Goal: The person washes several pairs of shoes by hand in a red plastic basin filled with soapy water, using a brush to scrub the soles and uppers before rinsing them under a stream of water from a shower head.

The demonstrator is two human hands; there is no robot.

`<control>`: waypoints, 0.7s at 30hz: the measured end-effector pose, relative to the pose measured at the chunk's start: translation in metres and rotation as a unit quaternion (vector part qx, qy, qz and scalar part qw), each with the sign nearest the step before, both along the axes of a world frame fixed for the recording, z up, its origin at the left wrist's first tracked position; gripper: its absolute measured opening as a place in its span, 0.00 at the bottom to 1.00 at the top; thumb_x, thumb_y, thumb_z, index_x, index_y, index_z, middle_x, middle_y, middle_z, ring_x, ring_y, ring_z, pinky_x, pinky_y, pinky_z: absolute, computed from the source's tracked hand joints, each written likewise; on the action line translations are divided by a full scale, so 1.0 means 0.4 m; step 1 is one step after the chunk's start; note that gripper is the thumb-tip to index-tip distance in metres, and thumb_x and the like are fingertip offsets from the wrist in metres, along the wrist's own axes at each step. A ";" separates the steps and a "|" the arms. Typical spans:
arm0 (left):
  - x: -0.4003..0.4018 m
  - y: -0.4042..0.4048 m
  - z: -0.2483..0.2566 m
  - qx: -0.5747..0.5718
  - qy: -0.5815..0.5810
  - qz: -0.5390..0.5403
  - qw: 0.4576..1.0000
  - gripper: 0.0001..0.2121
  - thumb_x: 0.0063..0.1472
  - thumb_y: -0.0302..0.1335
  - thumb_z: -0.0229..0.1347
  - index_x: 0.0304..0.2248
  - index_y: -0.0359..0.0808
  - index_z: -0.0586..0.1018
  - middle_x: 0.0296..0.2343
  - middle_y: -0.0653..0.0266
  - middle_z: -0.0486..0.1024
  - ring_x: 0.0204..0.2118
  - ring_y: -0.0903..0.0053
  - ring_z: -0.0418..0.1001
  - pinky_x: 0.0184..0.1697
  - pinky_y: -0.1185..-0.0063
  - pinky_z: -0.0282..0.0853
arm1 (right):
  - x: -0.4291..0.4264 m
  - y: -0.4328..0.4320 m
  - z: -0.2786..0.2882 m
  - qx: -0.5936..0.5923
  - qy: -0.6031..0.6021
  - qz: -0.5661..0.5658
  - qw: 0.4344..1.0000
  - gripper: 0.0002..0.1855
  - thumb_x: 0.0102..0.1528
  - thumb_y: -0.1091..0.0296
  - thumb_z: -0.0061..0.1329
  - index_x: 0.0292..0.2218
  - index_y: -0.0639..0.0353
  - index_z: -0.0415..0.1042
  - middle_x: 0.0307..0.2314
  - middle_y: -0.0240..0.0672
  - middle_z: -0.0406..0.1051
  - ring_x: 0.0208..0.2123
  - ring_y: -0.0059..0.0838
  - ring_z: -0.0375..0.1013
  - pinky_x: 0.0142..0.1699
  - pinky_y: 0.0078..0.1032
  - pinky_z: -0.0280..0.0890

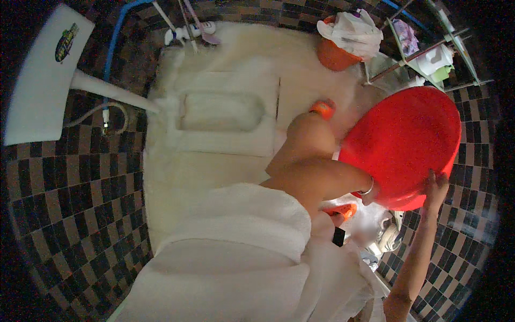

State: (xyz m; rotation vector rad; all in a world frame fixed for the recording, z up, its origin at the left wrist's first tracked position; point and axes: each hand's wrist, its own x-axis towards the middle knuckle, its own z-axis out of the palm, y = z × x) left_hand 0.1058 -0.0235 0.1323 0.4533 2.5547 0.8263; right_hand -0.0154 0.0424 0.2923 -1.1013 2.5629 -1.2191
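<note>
A large red plastic basin (402, 133) is held tilted at the right, close to the tiled wall. My left hand (370, 194), with a pale bracelet at the wrist, grips its lower left edge; some of the fingers are hidden. On the lower right edge, my right hand (436, 187) has its fingers against the red plastic. Beneath the basin, wet floor and a few blurred pale items (388, 239) show. My feet are in orange slippers, one (323, 108) above my bare leg and the other (342, 211) below my left forearm.
A squat toilet (221, 112) is set in the pale floor. A white cistern (44, 80) with a pipe hangs at the left. An orange bucket (338, 56) with white cloth or plastic on top stands at the back, beside a metal rack (406, 60). Long-handled tools (197, 28) lean at the back wall.
</note>
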 end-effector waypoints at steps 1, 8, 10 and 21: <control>0.004 -0.001 0.006 0.002 -0.006 0.003 1.000 0.17 0.40 0.29 0.48 0.32 0.28 0.74 0.32 0.49 0.71 0.36 0.64 0.69 0.38 0.71 0.64 | 0.006 -0.001 0.004 0.012 -0.011 -0.017 1.000 0.08 0.48 0.69 0.47 0.23 0.62 0.62 0.13 0.27 0.61 0.14 0.16 0.57 0.17 0.17 0.52; 0.020 -0.014 0.027 0.013 -0.009 0.007 1.000 0.17 0.39 0.29 0.49 0.31 0.28 0.74 0.32 0.48 0.71 0.36 0.63 0.69 0.38 0.72 0.64 | 0.015 -0.006 0.025 0.065 0.026 -0.015 0.997 0.11 0.48 0.67 0.47 0.22 0.63 0.61 0.15 0.31 0.63 0.12 0.19 0.59 0.16 0.21 0.55; 0.021 -0.016 0.032 0.016 -0.009 0.013 1.000 0.17 0.39 0.28 0.49 0.31 0.28 0.74 0.32 0.48 0.71 0.36 0.63 0.69 0.38 0.72 0.64 | 0.004 -0.007 0.021 0.073 0.060 -0.010 0.995 0.11 0.48 0.66 0.47 0.22 0.63 0.61 0.15 0.32 0.64 0.13 0.20 0.59 0.17 0.22 0.55; 0.031 -0.037 0.029 0.007 -0.004 0.024 1.000 0.17 0.40 0.28 0.48 0.32 0.30 0.75 0.32 0.50 0.72 0.37 0.64 0.69 0.39 0.71 0.64 | -0.007 -0.043 -0.022 0.112 0.171 -0.027 0.978 0.09 0.49 0.68 0.44 0.25 0.64 0.62 0.16 0.32 0.64 0.17 0.21 0.59 0.22 0.23 0.56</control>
